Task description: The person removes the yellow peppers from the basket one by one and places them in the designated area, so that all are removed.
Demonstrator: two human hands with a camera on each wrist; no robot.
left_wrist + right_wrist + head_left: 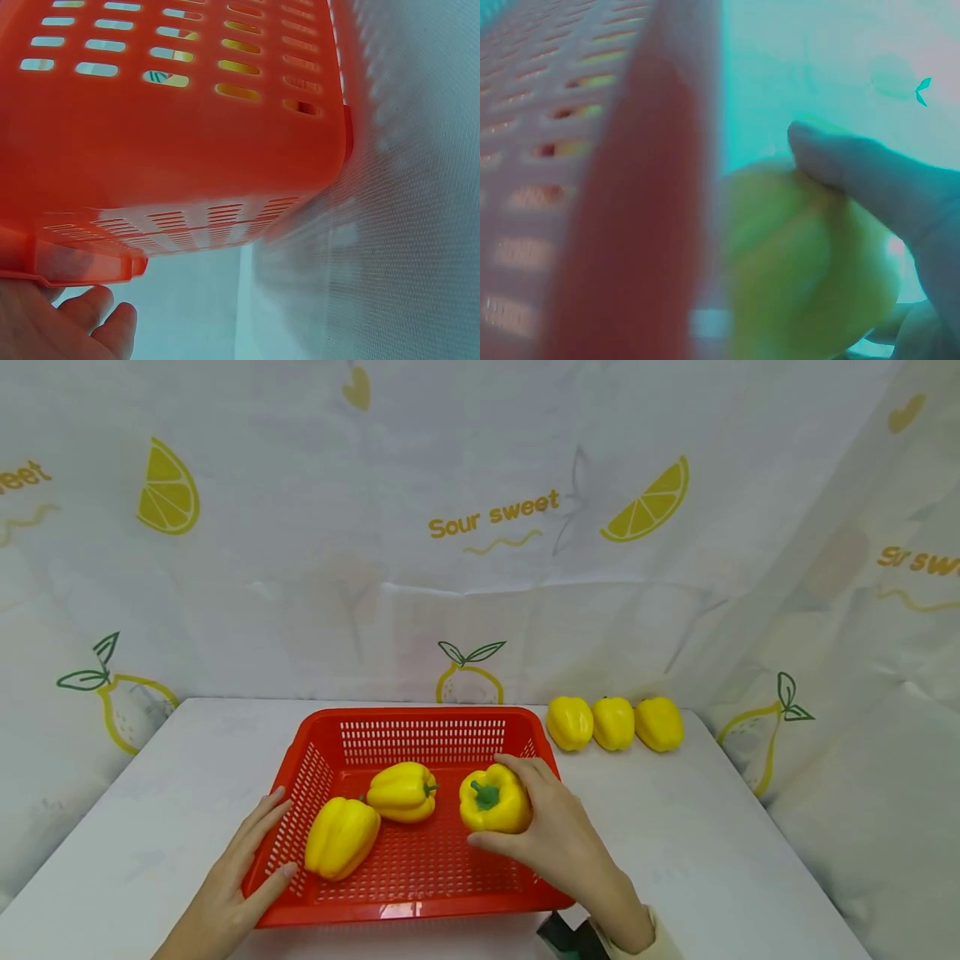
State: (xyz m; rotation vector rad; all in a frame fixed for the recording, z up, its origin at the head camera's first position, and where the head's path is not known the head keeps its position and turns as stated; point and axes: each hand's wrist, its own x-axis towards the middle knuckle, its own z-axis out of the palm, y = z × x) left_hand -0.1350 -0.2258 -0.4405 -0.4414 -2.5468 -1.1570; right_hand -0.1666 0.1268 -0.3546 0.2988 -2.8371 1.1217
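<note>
A red plastic basket (420,906) with slotted walls sits on the white table. Over its right part, my right hand (551,822) grips a yellow bell pepper (504,806) with a green stem, thumb on the near side and fingers on the far side. The right wrist view shows the thumb (855,161) pressed on this pepper, close to the basket's blurred wall. Two more yellow bell peppers lie inside, one at the left (341,843) and another near the middle (401,793). My left hand (232,877) rests at the basket's left rim, fingers extended and thumb reaching over the edge.
Three yellow bell peppers (613,724) stand in a row at the back of the table (712,852), right of the basket. A white curtain (300,568) with lemon prints hangs behind and at both sides. A dark strap (573,939) shows by the right wrist.
</note>
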